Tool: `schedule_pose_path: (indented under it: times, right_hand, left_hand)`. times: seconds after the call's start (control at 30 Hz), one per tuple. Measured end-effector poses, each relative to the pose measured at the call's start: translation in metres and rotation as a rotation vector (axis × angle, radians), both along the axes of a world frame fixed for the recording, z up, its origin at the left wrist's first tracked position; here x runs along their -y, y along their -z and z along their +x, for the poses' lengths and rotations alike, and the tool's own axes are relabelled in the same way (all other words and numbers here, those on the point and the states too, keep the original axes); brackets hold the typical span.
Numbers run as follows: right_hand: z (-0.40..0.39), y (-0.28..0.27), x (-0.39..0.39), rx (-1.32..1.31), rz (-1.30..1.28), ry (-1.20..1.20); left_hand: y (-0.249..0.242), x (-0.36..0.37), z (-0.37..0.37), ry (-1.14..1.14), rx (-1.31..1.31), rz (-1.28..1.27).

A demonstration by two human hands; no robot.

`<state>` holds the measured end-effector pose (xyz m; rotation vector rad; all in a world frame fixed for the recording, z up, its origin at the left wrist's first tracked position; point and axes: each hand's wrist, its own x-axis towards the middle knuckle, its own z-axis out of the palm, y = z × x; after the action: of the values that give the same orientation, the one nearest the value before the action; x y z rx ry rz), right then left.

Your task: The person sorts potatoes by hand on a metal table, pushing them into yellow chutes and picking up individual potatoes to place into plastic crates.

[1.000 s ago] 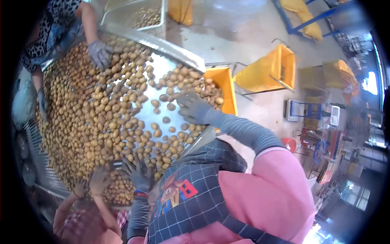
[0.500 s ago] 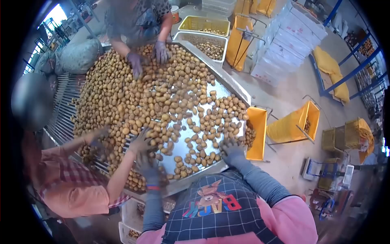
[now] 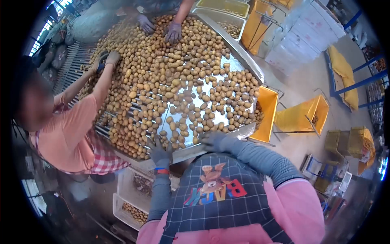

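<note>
- Nearest us, below the checked apron [image 3: 227, 205] bib's upper edge, we saw no gap to spare: we stood close against the table's metal rim [image 3: 189, 153].
- Our left hand [image 3: 161, 153], gloved in grey, reached over that rim into the near potatoes [image 3: 133, 94], its fingers somewhat apart; we saw nothing held in it.
- Our right hand [image 3: 216, 141], also gloved, lay low along the rim beside the nearest potatoes; we could not tell how wide its fingers stood, or whether they held anything.
- We judged that loose, round pieces called for a light, flat touch, with fingertips low and the wrist lifted off the rim, and that guiding a few at once bruised less than raking.
- The potatoes lay thinly over the shiny sheet [image 3: 165, 122] before us and thickly towards the far side, with bars [image 3: 74, 61] showing at the left.
- By the table's right corner we saw a yellow bin [image 3: 268, 116] with potatoes beside it, and white crates [image 3: 125, 183] below on our left.
- At our left, a co-worker's hands [image 3: 111, 59] worked over the heap; across, another's gloved hands [image 3: 173, 32] touched it.
- Farther off stood a yellow bag [image 3: 295, 118] on a frame, wrapped boxes [image 3: 302, 36], bulging sacks [image 3: 91, 26] and a blue rack [image 3: 363, 83].
</note>
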<state>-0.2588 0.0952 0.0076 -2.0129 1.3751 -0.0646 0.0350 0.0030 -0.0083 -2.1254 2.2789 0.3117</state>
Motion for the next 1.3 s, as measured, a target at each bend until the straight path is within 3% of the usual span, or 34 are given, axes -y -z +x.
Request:
schedule_pose_path:
  times: [0.07, 0.1, 0.17, 0.2, 0.27, 0.4, 0.47, 0.6, 0.67, 0.73, 0.8, 0.83, 0.87, 0.9, 0.93, 0.97, 1.0, 1.03, 1.1, 1.17, 1.2, 1.23, 1.3]
  right_hand:
    - [-0.059, 0.01, -0.019, -0.074, -0.086, 0.011]
    - [-0.082, -0.001, -0.015, -0.173, 0.051, -0.013]
    - [-0.106, -0.037, 0.0, -0.133, 0.167, 0.345]
    - [-0.113, -0.036, 0.017, -0.123, 0.164, 0.334]
    - [-0.123, -0.033, 0.048, -0.141, -0.001, 0.615]
    - [-0.095, 0.031, 0.081, -0.351, 0.077, 0.475]
    - [-0.084, 0.038, 0.082, -0.29, 0.087, 0.485]
    - [-0.106, -0.001, 0.08, -0.204, 0.135, 0.399]
    - [-0.129, -0.007, 0.082, 0.297, 0.561, 0.371]
    - [-0.14, -0.027, 0.091, 0.355, 0.599, 0.393]
    - [-0.142, -0.034, 0.106, 0.351, 0.298, 0.48]
    - [-0.131, -0.042, 0.122, 0.437, 0.362, 0.557]
    - [-0.109, -0.041, 0.131, 0.326, 0.076, 0.557]
    - [-0.086, -0.038, 0.142, 0.211, -0.212, 0.55]
    - [-0.062, -0.03, 0.159, 0.248, -0.126, 0.396]
    - [-0.031, -0.018, 0.168, 0.076, -0.098, 0.168]
    - [-0.003, 0.012, 0.153, -0.009, -0.278, 0.047]
    - [0.009, 0.007, 0.131, -0.183, -0.262, -0.103]
    - [-0.011, 0.027, 0.095, 0.115, -0.462, -0.25]
    - [-0.066, 0.039, 0.067, -0.022, -0.28, -0.273]
    - [-0.098, 0.017, 0.066, 0.026, -0.265, -0.072]
    - [-0.142, 0.02, 0.061, -0.002, -0.286, -0.077]
    - [-0.197, 0.011, 0.064, -0.265, -0.317, 0.092]
  left_hand:
    - [-0.002, -0.008, -0.008, 0.034, -0.013, -0.013]
    - [0.0, -0.01, -0.018, 0.021, 0.114, -0.007]
    - [0.008, -0.015, -0.042, 0.065, 0.047, -0.041]
    - [0.009, -0.018, -0.056, 0.125, -0.031, -0.077]
    - [0.008, -0.026, -0.075, 0.086, -0.009, -0.116]
    - [0.019, -0.026, -0.076, 0.108, -0.121, -0.248]
    - [0.013, -0.025, -0.077, 0.065, -0.105, -0.164]
    - [0.013, -0.024, -0.076, 0.041, -0.193, -0.148]
    - [0.009, -0.023, -0.078, 0.053, -0.195, -0.137]
    - [-0.001, -0.018, -0.079, 0.048, -0.234, -0.11]
    - [-0.005, -0.02, -0.086, 0.024, -0.278, -0.075]
    - [-0.006, -0.013, -0.092, -0.012, -0.574, -0.1]
    - [-0.007, -0.007, -0.093, -0.05, -0.865, -0.122]
    - [-0.001, 0.003, -0.091, 0.153, -0.607, -0.295]
    - [-0.009, 0.017, -0.092, 0.153, -0.608, -0.287]
    - [-0.024, 0.032, -0.095, 0.144, -0.511, -0.394]
    - [-0.03, 0.044, -0.096, 0.131, -0.411, -0.499]
    - [-0.016, 0.059, -0.079, 0.081, -0.354, -0.47]
    - [-0.008, 0.069, -0.051, 0.152, -0.238, -0.308]
    - [-0.009, 0.064, -0.04, 0.373, -0.118, 0.02]
    - [-0.015, 0.066, -0.044, 0.38, -0.122, 0.046]
    - [-0.02, 0.065, -0.056, 0.546, -0.112, 0.103]
    - [0.007, 0.053, -0.084, 0.801, -0.127, 0.096]
